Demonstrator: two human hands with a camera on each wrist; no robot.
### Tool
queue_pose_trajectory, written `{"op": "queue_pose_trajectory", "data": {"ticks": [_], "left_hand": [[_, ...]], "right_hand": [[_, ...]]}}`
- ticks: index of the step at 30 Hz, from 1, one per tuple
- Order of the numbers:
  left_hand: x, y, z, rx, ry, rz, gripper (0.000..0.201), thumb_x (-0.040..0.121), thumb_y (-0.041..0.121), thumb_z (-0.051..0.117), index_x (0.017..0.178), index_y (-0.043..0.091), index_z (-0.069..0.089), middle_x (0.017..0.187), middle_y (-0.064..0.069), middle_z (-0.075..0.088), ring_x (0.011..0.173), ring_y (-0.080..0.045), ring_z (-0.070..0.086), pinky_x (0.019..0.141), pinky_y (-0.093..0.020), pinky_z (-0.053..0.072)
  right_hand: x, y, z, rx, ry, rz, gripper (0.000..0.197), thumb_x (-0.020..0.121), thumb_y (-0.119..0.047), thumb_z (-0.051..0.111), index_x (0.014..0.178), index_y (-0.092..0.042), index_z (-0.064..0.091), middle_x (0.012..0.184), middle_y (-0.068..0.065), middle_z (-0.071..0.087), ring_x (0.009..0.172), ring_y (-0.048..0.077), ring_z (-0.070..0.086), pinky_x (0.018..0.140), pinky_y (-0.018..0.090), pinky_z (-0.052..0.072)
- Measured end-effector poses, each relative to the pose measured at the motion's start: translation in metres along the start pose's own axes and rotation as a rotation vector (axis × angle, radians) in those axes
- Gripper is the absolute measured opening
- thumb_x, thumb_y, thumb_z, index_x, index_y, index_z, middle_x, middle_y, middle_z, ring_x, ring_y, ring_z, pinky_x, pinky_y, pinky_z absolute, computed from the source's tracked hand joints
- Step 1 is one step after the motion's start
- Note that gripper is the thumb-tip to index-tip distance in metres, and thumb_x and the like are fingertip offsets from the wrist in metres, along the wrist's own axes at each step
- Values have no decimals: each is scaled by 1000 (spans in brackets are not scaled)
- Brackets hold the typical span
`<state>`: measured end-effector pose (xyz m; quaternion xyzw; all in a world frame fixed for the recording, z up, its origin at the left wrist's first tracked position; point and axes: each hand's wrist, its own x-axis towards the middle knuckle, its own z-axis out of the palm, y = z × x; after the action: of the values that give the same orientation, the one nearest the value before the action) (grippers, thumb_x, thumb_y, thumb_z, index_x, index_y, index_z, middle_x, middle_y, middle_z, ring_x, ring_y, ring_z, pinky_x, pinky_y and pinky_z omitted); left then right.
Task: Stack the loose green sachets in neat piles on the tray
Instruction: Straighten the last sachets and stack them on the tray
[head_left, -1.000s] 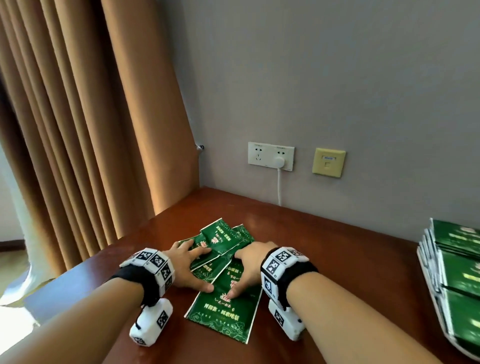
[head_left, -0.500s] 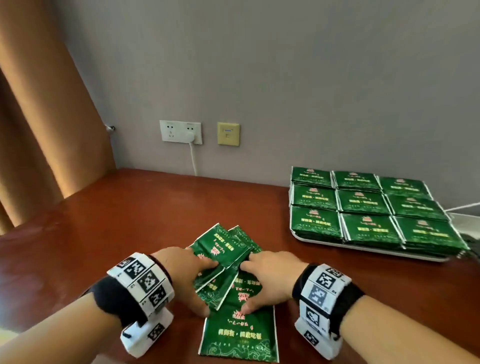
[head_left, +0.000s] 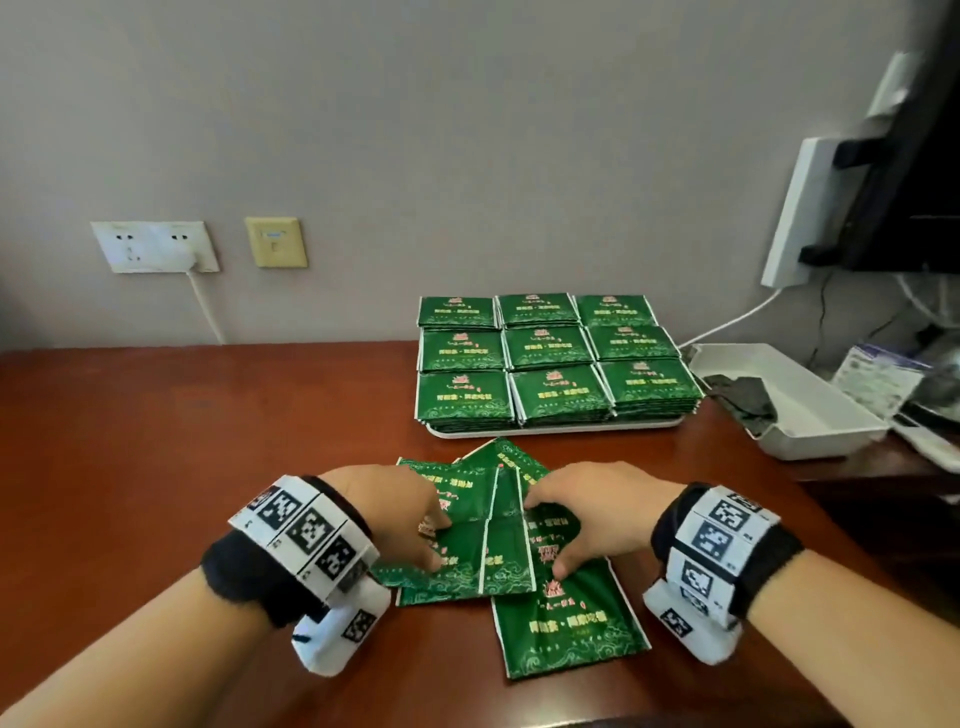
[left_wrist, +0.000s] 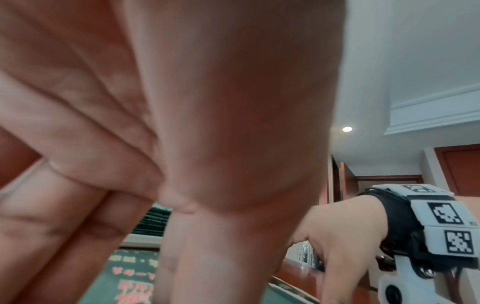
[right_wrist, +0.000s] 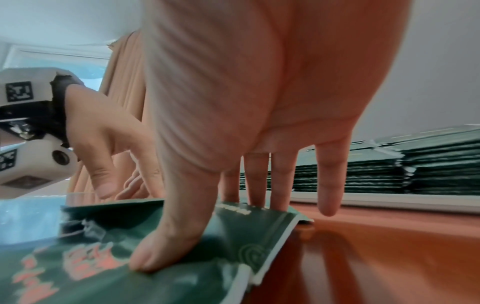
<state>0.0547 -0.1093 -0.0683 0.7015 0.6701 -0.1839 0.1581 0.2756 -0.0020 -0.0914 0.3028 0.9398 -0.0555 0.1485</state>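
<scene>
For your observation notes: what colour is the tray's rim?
White; the tray rim shows best in the head view.

Bare polished red-brown wooden tabletop (head_left: 182, 441) lies open to the left of the fanned heap of loose green foil sachets (head_left: 498, 540). Ahead, a narrow strip of wood separates that heap from the white tray (head_left: 550, 430) packed with stacked sachets. A white plastic bin (head_left: 810, 410) blocks the right side.

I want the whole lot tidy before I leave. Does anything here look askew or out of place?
Yes. The loose sachets lie fanned and overlapping at odd angles on the table, under the left hand and right hand, not on the tray. The nine piles on it look square.
</scene>
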Motion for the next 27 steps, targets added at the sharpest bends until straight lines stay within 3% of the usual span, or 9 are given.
{"op": "queue_pose_trajectory", "data": {"ticks": [3,6,10,14,16,19,22,25,27], "left_hand": [[16,3,-6,-102,-5,54,48,90,53,65,134,39,59,134,15,62,112,-9,63,96,-33,49],[28,-7,-11,-292,66,79,38,88,49,69,123,37,68,107,21,68,89,2,64,84,-25,50],[43,-31,-6,-506,306,33,42,76,49,81,115,37,67,107,21,66,98,4,61,93,-23,51],[56,-49,14,-574,278,-4,71,67,46,88,130,38,58,125,21,57,117,-5,55,106,-32,44],[62,-54,23,-572,271,-8,78,63,51,88,132,44,53,122,20,48,118,-8,47,107,-36,43],[68,-55,28,-492,274,-51,75,60,61,85,126,50,50,117,22,41,114,-9,38,104,-39,40],[69,-54,29,-504,282,-52,68,58,59,87,114,45,50,115,21,42,111,-8,39,101,-38,42],[67,-54,29,-648,266,1,62,59,42,93,103,43,49,111,17,56,103,-8,57,91,-40,54],[66,-52,29,-806,254,70,61,61,23,95,102,36,50,104,7,70,90,-9,70,79,-39,61]], "right_hand": [[0,14,4,72,-12,14,81,71,-56,83,140,-35,46,133,-12,46,124,15,46,95,41,47],[6,24,7,240,-57,17,87,66,-45,91,139,-36,45,128,-12,39,119,14,44,103,39,44],[17,33,1,412,-141,35,89,65,-42,92,138,-42,42,129,-11,39,118,11,46,103,35,42],[31,35,-11,521,-22,79,69,71,-59,82,128,-35,50,114,-12,59,102,6,59,93,29,52],[42,33,-15,572,17,85,72,72,-58,82,131,-33,49,113,-11,61,98,6,64,92,32,55],[54,31,-16,677,43,66,86,70,-46,88,142,-34,42,127,-12,56,97,7,68,88,29,58],[63,25,-15,664,18,39,94,72,-37,89,149,-35,36,129,-14,52,98,7,65,86,26,55],[70,24,-8,649,4,27,91,71,-31,91,147,-32,41,115,-12,53,92,7,59,81,25,52],[72,25,-5,675,32,29,78,68,-33,92,135,-30,51,108,-10,55,88,6,55,78,26,50]]}}
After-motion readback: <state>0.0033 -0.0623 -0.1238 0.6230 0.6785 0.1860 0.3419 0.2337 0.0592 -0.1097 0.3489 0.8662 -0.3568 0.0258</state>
